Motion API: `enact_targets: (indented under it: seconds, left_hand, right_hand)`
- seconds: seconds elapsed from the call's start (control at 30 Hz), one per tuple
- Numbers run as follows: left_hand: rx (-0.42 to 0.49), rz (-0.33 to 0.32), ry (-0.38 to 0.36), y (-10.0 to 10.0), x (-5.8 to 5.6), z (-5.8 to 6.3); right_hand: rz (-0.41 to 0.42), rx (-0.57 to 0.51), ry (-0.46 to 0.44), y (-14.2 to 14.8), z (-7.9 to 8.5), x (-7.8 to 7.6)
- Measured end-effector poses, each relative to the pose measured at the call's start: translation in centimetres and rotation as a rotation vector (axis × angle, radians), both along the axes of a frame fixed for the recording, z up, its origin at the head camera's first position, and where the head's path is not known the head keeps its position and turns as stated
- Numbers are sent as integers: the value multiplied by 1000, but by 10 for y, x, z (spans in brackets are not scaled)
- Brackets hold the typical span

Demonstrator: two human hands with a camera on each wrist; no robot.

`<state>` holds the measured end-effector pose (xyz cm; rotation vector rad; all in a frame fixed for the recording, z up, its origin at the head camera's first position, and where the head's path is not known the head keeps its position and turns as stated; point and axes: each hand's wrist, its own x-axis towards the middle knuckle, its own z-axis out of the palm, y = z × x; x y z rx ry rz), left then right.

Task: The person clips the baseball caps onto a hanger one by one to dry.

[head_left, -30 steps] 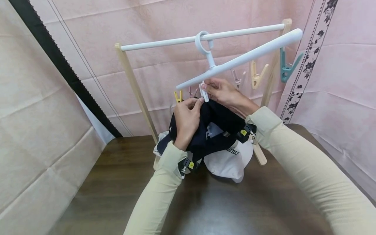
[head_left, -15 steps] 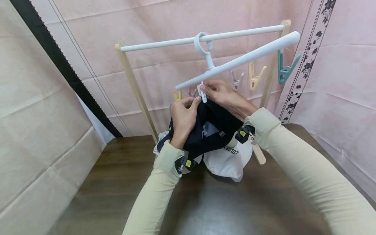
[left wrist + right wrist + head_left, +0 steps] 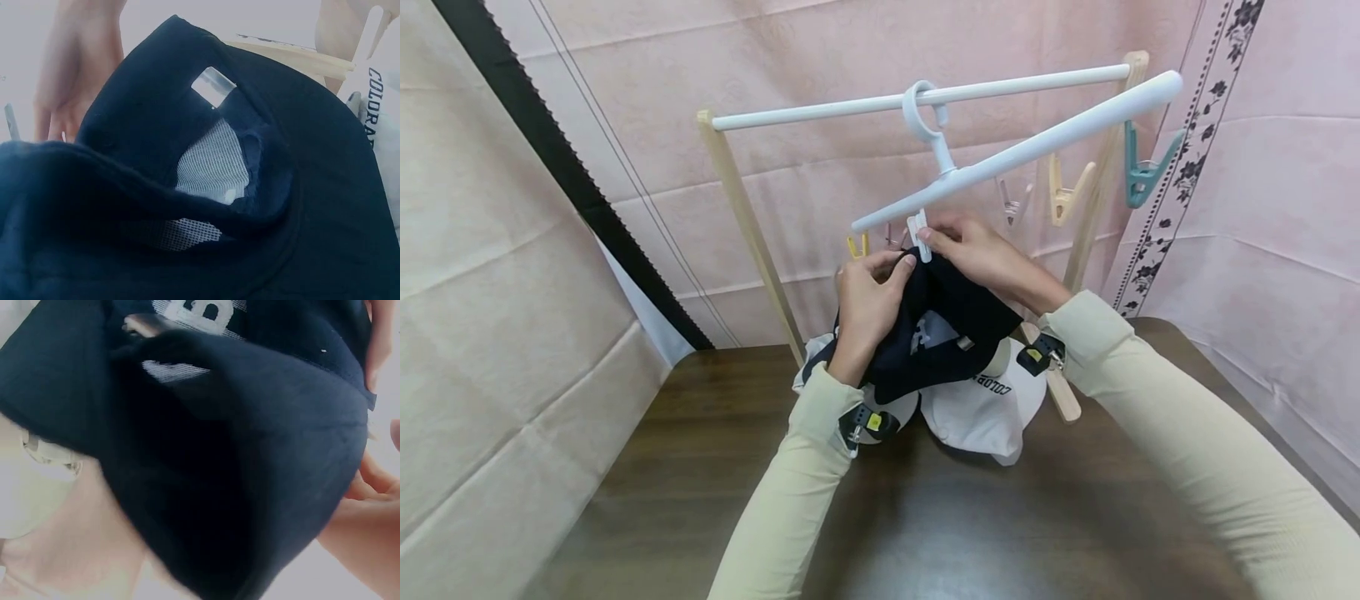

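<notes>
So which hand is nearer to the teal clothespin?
Right. In the head view, the right hand, at the white clothespin, is below and to the left of the teal clothespin; the left hand, gripping the dark cap, is lower and farther left.

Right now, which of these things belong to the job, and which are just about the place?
Seemingly in use:
dark cap, in the left grip
white clip, in the right grip
hanger
rack

Seemingly idle:
lettered white cap
teal clip
cream clip
yellow clip
</notes>
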<state>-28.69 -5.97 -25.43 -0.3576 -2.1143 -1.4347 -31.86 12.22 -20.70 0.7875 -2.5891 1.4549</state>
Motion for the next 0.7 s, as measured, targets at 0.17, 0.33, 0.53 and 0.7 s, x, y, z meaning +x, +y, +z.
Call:
enact_targets:
  seconds: [0.17,0.33,0.53,0.7]
  left_hand:
    - [0,-33,-39,-2,1,0]
    - [-3,-43,-48,-7,2,-1]
    - [-3,-74,-53,-13,0,-3]
    - [-18,-95,-36,-16,-5,-5]
  right_hand:
    - [-58,-24,-12,17,-5,11]
    - [-113,-20,-22,33,-12,23]
    - [-137,-152,4,48,-15,41]
    - [-151,-166,22,60,-7,65]
